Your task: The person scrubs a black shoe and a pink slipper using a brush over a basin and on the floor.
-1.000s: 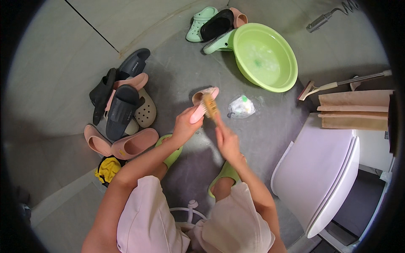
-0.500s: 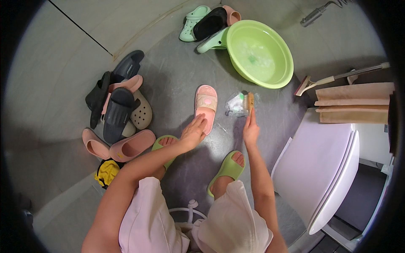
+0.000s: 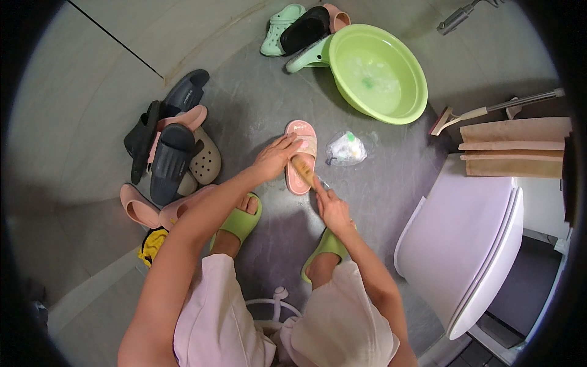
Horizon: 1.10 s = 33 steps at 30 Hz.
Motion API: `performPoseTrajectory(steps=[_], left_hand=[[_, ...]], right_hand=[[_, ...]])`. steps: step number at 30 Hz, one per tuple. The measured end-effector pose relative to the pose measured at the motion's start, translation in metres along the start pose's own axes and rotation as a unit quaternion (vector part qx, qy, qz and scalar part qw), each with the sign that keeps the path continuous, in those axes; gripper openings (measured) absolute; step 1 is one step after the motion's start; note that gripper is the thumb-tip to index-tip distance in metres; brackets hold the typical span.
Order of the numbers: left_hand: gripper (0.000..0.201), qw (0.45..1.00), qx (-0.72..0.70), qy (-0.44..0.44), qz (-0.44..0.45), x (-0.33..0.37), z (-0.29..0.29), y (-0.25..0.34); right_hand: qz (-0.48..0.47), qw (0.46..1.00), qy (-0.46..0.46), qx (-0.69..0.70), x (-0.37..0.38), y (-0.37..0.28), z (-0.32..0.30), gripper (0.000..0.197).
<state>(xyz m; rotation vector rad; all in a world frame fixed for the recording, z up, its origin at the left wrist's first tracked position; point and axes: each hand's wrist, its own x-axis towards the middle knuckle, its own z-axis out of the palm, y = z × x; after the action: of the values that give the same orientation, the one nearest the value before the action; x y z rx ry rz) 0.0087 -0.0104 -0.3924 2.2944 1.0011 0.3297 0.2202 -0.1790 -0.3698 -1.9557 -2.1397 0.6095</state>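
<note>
Left hand [image 3: 276, 158], grip unclear, should steady the pink slipper [image 3: 310, 147] at ten o'clock; right hand [image 3: 334, 211], holding the brush [image 3: 302, 170], scrubs lengthwise.

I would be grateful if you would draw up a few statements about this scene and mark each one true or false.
1. The left hand touches the pink slipper lying on the floor. True.
2. The right hand is empty. False: the right hand holds a light-brown brush at the slipper.
3. The green basin contains cloudy liquid. True.
4. The crumpled plastic bag lies left of the pink slipper. False: the plastic bag lies to its right.
5. The slippers on the person's feet are green. True.
</note>
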Motion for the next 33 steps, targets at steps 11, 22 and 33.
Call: performPoseTrajectory(steps=[11, 22, 33], left_hand=[[0.055, 0.997, 0.028, -0.039, -0.065, -0.005, -0.004, 0.008], [0.063, 0.999, 0.008, -0.015, -0.033, -0.006, 0.001, -0.009], [0.061, 0.982, 0.059, 0.045, -0.173, -0.018, 0.021, 0.016]], right_hand=[[0.075, 0.995, 0.059, -0.01, 0.005, -0.007, 0.008, 0.065], [-0.013, 0.987, 0.12, 0.107, -0.009, -0.02, -0.028, 0.057], [0.089, 0.985, 0.031, 0.141, 0.075, -0.006, -0.027, 0.047]])
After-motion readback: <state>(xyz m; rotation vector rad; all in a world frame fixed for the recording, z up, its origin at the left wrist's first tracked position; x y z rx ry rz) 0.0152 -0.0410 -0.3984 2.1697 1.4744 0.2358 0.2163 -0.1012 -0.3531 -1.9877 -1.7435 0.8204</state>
